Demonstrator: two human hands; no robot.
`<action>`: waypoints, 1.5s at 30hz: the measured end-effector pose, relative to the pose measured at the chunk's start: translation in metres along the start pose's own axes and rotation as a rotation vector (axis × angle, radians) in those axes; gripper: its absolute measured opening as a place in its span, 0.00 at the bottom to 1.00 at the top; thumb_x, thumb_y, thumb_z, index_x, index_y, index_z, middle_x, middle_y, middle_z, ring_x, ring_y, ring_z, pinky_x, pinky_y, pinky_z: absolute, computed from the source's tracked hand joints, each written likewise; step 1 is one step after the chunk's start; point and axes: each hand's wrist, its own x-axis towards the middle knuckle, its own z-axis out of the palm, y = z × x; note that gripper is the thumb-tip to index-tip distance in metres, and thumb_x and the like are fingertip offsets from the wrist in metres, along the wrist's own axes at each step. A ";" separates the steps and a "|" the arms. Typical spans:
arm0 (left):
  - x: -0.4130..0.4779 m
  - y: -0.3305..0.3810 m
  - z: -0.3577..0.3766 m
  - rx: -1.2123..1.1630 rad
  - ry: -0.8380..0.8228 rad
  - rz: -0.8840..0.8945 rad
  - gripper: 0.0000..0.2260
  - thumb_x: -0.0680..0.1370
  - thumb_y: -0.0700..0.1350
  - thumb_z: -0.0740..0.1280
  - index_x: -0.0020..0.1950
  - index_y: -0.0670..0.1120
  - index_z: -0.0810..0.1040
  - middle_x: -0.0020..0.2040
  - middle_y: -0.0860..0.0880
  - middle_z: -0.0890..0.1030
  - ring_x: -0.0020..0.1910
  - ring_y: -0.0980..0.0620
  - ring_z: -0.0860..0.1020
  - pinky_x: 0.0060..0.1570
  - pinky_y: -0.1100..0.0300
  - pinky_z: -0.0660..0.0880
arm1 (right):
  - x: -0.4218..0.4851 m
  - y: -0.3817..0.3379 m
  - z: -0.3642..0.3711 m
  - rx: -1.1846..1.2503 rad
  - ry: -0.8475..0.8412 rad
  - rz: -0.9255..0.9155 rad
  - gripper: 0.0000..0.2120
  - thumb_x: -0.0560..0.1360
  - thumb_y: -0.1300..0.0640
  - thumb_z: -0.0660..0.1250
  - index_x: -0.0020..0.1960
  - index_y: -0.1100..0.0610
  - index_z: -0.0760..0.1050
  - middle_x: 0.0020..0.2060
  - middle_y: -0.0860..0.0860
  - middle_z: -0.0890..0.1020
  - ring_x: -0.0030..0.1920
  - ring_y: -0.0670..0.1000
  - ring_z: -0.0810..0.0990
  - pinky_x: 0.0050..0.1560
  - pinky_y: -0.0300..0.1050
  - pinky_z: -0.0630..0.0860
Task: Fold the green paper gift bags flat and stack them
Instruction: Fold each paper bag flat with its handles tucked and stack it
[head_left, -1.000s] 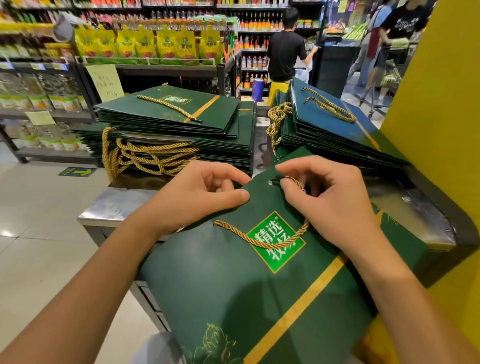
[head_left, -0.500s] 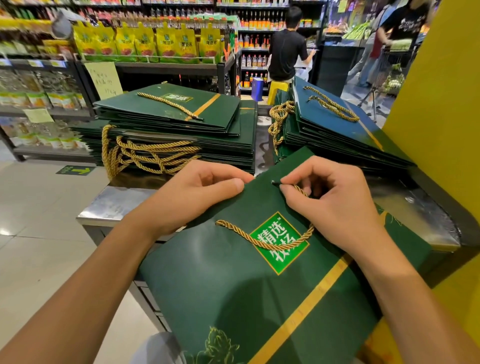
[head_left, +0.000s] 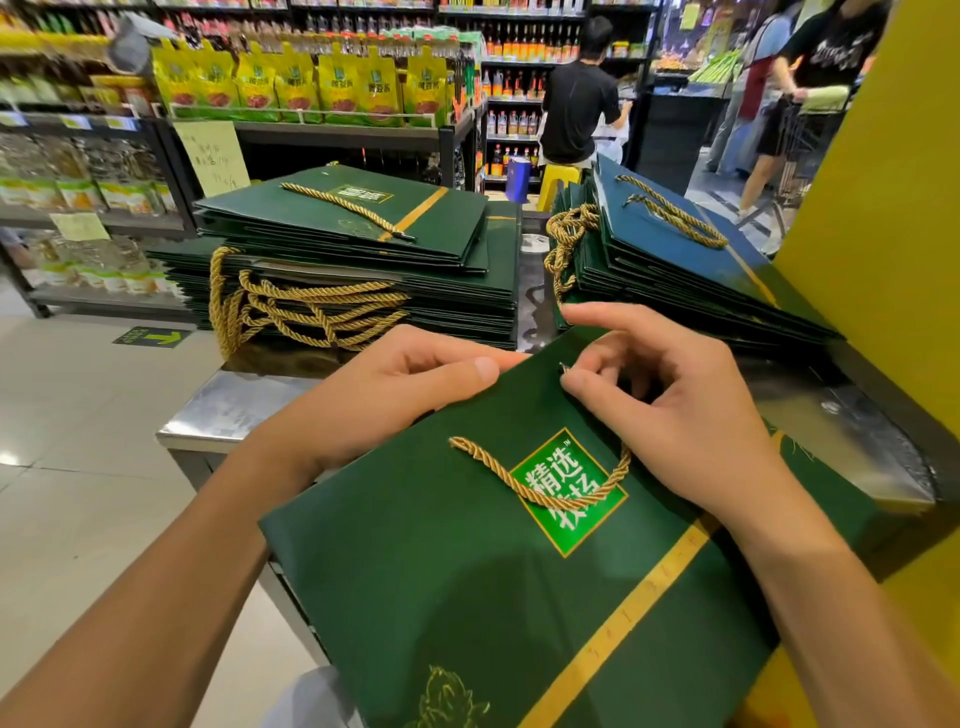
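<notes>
A flat dark green gift bag (head_left: 467, 597) with a gold stripe and a green logo lies in front of me, partly over the steel counter. My left hand (head_left: 395, 395) grips the bag's top edge, thumb on top. My right hand (head_left: 670, 410) pinches the end of the gold rope handle (head_left: 540, 491) at a hole near that top edge, index finger raised. The rope's other end lies loose on the bag's face. Two stacks of folded green bags stand behind: a big stack (head_left: 363, 260) at the left and a slanting stack (head_left: 680, 265) at the right.
The steel counter (head_left: 234, 410) carries the bags; its left edge drops to a tiled floor. A yellow wall (head_left: 883, 208) bounds the right side. Store shelves with goods fill the back. A person in black stands at the far shelves, and other people are at the far right.
My right index finger has lifted off the rope and now points up-left. The bag's top edge and both hands have shifted slightly away from me.
</notes>
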 end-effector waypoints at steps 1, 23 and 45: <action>0.000 0.001 0.000 0.002 -0.021 -0.002 0.16 0.82 0.45 0.61 0.68 0.45 0.80 0.58 0.38 0.84 0.59 0.35 0.82 0.60 0.42 0.79 | 0.000 0.002 0.000 -0.033 -0.020 -0.009 0.20 0.77 0.62 0.73 0.67 0.48 0.79 0.41 0.47 0.82 0.41 0.50 0.78 0.43 0.33 0.69; 0.035 0.013 0.005 0.274 0.029 0.247 0.12 0.79 0.38 0.71 0.61 0.47 0.83 0.43 0.41 0.81 0.36 0.41 0.78 0.42 0.55 0.77 | 0.001 0.005 -0.006 -0.034 -0.037 -0.103 0.13 0.74 0.66 0.74 0.53 0.51 0.80 0.45 0.48 0.78 0.49 0.52 0.78 0.49 0.37 0.70; 0.032 0.007 0.004 0.106 0.281 0.204 0.04 0.84 0.39 0.61 0.54 0.44 0.76 0.47 0.46 0.78 0.47 0.51 0.78 0.45 0.58 0.79 | 0.001 0.003 -0.006 0.049 -0.048 -0.077 0.13 0.73 0.65 0.76 0.53 0.51 0.81 0.43 0.46 0.77 0.47 0.50 0.78 0.43 0.38 0.71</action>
